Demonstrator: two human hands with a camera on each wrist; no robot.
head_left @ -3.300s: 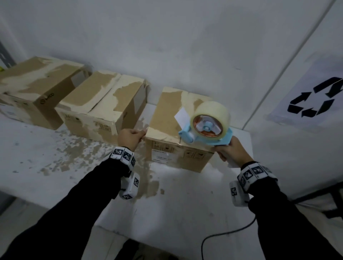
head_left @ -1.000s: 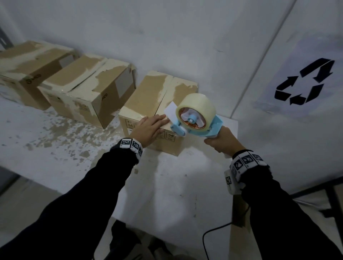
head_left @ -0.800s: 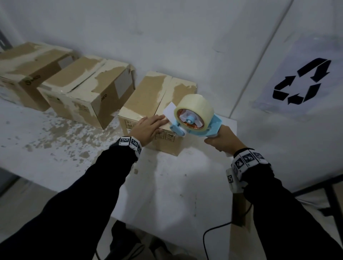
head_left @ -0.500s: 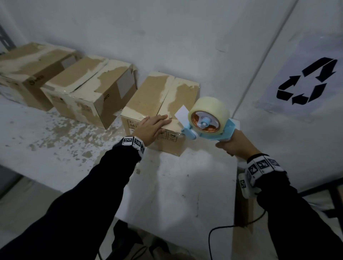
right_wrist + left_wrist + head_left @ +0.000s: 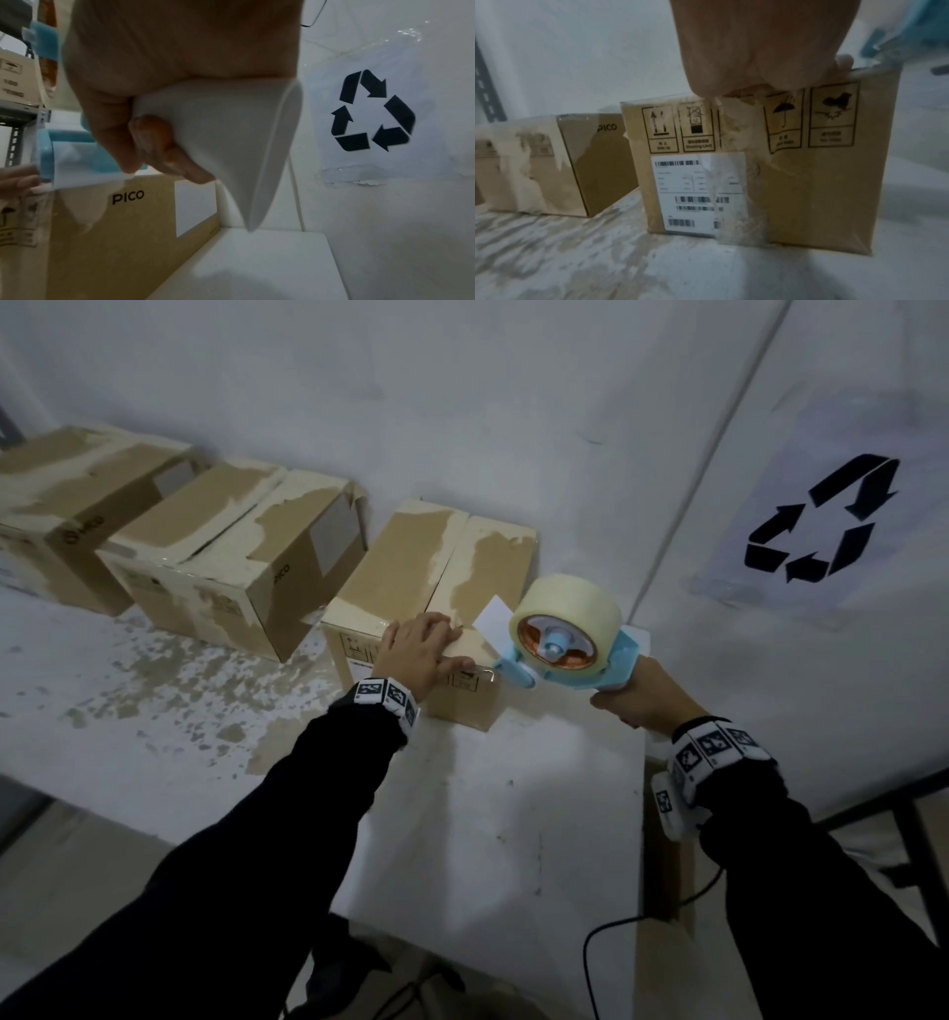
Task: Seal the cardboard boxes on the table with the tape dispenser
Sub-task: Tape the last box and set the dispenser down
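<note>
The rightmost cardboard box (image 5: 411,572) stands by the wall, its top flaps closed and streaked with old tape marks. My left hand (image 5: 423,647) lies flat on the near top edge of this box (image 5: 795,172), fingers straight, thumb along the front edge. A blue tape dispenser (image 5: 562,636) with a cream roll hovers at the box's front right corner, its nose just right of my left thumb. My right hand (image 5: 639,698) grips the dispenser's white handle (image 5: 231,132). A white tab of tape (image 5: 492,614) sticks up beside the roll.
Two more worn cardboard boxes, a middle box (image 5: 241,577) and a left box (image 5: 67,505), line the wall on the white table (image 5: 462,814). A recycling sign (image 5: 821,521) hangs on the right wall. A black cable (image 5: 611,937) trails below the table's right edge.
My left hand shifted from the box's left corner onto its top front edge. Within the last second the dispenser drew slightly right, away from my left fingers.
</note>
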